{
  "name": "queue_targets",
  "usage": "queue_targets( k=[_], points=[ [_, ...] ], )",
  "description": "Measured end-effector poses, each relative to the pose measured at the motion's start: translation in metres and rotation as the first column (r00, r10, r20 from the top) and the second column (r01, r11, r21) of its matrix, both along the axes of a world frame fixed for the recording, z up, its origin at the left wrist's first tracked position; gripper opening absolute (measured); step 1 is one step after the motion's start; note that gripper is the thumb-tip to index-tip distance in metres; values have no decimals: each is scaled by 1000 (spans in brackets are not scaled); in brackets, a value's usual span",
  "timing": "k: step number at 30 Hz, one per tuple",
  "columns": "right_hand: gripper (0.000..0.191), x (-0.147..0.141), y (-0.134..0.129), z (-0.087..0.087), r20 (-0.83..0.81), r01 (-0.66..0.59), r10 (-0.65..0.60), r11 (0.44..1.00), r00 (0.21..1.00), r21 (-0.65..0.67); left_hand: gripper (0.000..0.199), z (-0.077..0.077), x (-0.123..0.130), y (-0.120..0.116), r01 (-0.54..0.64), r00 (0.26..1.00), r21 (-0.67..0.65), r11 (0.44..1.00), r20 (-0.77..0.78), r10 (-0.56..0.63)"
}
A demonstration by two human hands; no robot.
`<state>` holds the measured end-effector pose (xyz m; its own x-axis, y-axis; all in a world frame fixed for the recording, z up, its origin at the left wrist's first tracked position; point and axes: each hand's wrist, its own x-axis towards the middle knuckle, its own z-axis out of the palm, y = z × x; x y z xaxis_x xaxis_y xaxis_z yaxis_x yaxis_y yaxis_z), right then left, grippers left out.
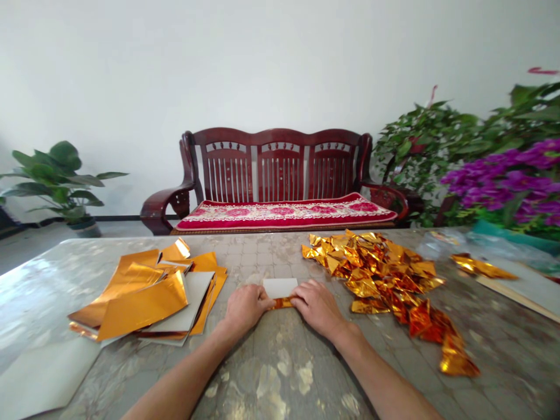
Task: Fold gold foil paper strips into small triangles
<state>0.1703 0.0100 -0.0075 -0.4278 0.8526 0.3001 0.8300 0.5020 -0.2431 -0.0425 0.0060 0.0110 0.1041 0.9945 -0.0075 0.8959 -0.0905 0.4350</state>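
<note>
pinching a small white-backed gold foil sheet (280, 290) at its folded near edge, the left hand (247, 307) and right hand (318, 307) press in from both sides on the mottled stone-look worktop (280, 373), between a far-left stack of flat gold foil sheets (144, 297) and a right heap of folded gold foil triangles (382, 274).

No lettering, labels, brands, numbers or signs can be read anywhere in this view.
</note>
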Motion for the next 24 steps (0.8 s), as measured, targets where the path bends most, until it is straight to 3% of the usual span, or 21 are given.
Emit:
queue_targets(
  k=[14,18,21,24],
  points=[
    [7,-4,-1,1,46,30,-28,999,999,-38,34,4,2,4,71,963,40,997,-262,-58],
    [7,-4,-3,3,35,33,-34,999,999,19,23,1,1,-2,118,967,162,980,-243,-77],
    [11,-5,-5,5,44,-31,27,995,999,98,15,-4,5,-9,217,959,247,945,-235,-159],
    [18,-6,-7,5,81,-180,169,973,982,143,14,-12,15,-18,366,899,205,908,-331,-288]
  ],
)
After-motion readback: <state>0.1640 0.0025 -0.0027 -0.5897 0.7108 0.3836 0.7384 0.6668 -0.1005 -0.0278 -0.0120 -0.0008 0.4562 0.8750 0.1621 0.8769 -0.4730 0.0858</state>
